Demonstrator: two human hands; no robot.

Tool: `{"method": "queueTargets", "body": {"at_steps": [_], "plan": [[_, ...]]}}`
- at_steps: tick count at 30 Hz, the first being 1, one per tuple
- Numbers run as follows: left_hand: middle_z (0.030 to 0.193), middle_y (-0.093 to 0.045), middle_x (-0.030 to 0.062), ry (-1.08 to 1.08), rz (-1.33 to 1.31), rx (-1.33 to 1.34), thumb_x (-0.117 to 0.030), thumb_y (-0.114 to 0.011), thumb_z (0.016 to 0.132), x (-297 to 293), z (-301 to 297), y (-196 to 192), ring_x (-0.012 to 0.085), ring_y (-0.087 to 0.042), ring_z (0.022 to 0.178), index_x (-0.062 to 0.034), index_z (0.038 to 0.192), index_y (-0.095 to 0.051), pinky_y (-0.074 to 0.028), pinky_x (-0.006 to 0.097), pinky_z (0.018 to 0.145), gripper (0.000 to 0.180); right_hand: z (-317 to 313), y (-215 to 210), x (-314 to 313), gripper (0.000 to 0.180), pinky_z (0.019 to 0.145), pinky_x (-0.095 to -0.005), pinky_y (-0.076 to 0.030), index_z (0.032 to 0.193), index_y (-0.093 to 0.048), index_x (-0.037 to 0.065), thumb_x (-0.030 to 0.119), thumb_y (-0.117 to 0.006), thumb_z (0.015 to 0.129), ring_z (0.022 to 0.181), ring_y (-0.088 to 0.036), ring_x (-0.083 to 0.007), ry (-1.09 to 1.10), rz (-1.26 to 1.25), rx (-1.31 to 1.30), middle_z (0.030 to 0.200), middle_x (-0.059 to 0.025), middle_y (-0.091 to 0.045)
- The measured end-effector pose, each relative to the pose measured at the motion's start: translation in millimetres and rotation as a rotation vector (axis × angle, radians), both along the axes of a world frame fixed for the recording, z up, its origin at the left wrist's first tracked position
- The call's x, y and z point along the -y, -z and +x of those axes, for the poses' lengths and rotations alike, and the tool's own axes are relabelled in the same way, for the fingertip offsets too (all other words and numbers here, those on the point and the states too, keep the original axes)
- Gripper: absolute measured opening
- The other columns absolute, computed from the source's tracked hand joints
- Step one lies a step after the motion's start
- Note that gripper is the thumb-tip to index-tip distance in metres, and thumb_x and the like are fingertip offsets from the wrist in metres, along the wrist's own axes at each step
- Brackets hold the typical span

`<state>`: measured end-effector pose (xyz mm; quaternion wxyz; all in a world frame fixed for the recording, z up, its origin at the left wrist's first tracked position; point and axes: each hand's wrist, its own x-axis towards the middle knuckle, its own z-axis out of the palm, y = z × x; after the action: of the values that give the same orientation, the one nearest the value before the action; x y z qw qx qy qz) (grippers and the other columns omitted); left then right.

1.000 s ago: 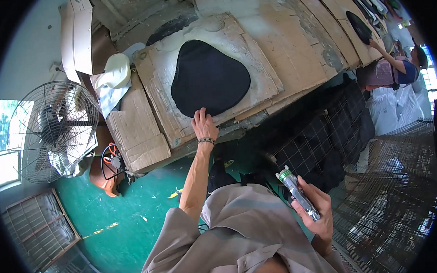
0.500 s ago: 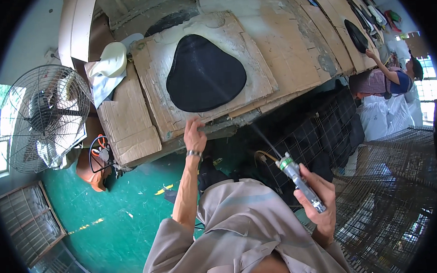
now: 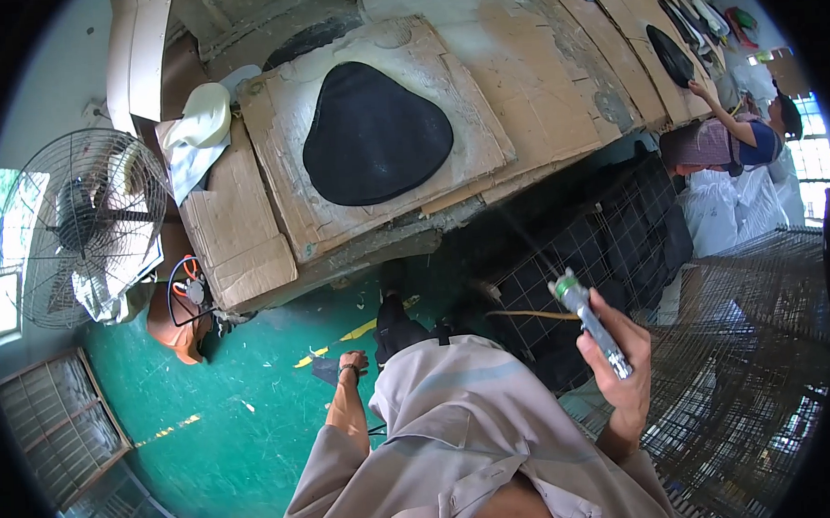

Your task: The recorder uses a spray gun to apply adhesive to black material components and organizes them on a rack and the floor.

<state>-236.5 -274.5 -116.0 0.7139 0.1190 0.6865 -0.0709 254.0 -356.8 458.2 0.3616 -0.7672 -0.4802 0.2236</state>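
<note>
My right hand [image 3: 629, 361] is wrapped around a grey metal spray gun [image 3: 592, 318] with a green ring near its nozzle. A faint streak of mist leaves the nozzle toward the table, and a tan hose [image 3: 533, 314] runs off to its left. My left hand [image 3: 353, 360] hangs low over the green floor, fingers loosely curled, with nothing visible in it. On the table ahead lies a black rounded-triangular pad [image 3: 377, 136], flat on a square cardboard sheet [image 3: 275, 140] marked with whitish residue. Neither hand touches the pad.
Cardboard-covered table [image 3: 538, 105] stretches to the far right, where another person [image 3: 753, 142] handles a black pad [image 3: 670, 56]. A large caged fan [image 3: 85, 222] stands at left. Wire racks [image 3: 752, 337] and dark grid mesh [image 3: 609, 237] fill the right. An orange object [image 3: 175, 320] sits under the table corner.
My left hand has left the table's front edge and dropped down toward my body. The spray gun in my right hand has shifted slightly right. The pad looks more evenly black.
</note>
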Motion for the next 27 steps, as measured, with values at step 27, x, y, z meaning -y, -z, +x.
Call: {"method": "queueTargets", "body": {"at_steps": [27], "plan": [[0.097,-0.073,0.0072,0.455,0.548,0.05,-0.013,-0.071,0.086,-64,24,15,0.0235,-0.072,0.087,-0.0089,0.11,-0.07,-0.061,0.042,0.074,0.024,-25,-11,-57,0.059,0.071,-0.0341,-0.055,0.137,-0.056,-0.006,-0.008,-0.07,0.079,0.079,-0.07,-0.027,-0.109,0.038,0.087,0.094,-0.0185,-0.068]]}}
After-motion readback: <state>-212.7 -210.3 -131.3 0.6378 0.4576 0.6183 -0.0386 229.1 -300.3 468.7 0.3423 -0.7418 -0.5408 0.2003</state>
